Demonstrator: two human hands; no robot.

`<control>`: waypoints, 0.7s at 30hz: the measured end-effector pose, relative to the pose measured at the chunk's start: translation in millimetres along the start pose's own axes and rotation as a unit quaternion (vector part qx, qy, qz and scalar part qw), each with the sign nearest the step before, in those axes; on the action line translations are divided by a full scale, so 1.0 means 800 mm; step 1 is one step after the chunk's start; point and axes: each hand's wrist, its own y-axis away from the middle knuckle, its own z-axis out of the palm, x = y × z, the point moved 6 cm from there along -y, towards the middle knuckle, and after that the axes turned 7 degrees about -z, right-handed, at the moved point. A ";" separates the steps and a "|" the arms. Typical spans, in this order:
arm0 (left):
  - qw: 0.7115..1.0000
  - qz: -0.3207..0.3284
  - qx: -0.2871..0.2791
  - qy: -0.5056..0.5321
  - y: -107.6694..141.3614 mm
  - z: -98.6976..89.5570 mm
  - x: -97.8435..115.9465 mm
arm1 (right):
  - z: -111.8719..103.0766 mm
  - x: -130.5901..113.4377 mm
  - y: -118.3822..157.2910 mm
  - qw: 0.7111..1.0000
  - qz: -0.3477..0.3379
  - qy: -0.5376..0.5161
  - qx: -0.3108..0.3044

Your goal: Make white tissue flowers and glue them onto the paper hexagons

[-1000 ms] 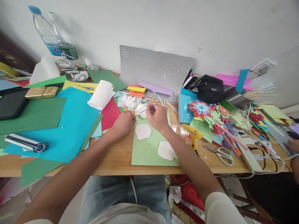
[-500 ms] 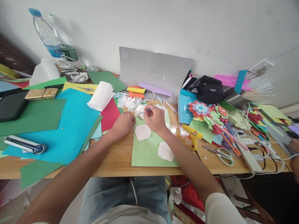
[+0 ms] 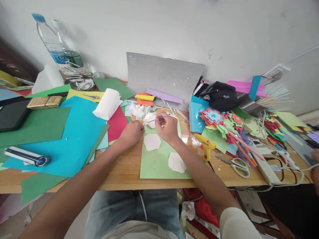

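Note:
A thin blue stick with a dark end (image 3: 159,118), slim like a pen or a fine brush, is pinched in my right hand (image 3: 167,127). Its lower-left tip lies over a white paper piece (image 3: 151,123) near the top of a light green sheet (image 3: 154,166). My left hand (image 3: 132,132) is closed at the left edge of that piece. Its fingertips are partly hidden, and what they grip cannot be made out. Two more white paper pieces, one uncrumpled (image 3: 152,142) and one half under my right forearm (image 3: 176,162), lie on the green sheet.
Crumpled white scraps (image 3: 138,111) lie behind my hands, before a grey cutting mat (image 3: 164,74) against the wall. At right are a yellow glue gun (image 3: 206,146), scissors (image 3: 239,167) and paper flowers (image 3: 214,118). Blue paper (image 3: 82,132) and a stapler (image 3: 27,156) lie left. Another person's hand (image 3: 315,155) shows far right.
The blue stick in my right hand has shifted slightly right and lies a little flatter. My left hand stays closed in nearly the same place. The whole view has tilted slightly.

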 end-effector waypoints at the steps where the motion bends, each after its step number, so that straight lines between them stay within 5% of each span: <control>1: 1.000 -0.002 0.003 0.003 -0.001 0.001 -0.001 | -0.001 -0.001 0.000 1.000 -0.006 -0.001 0.003; 9: 0.991 -0.047 0.110 0.056 -0.015 -0.002 -0.011 | -0.019 0.004 0.011 0.999 0.008 0.003 0.052; 21: 0.976 -0.062 0.119 0.173 -0.034 0.007 -0.015 | -0.025 0.016 0.030 0.997 0.024 -0.024 0.070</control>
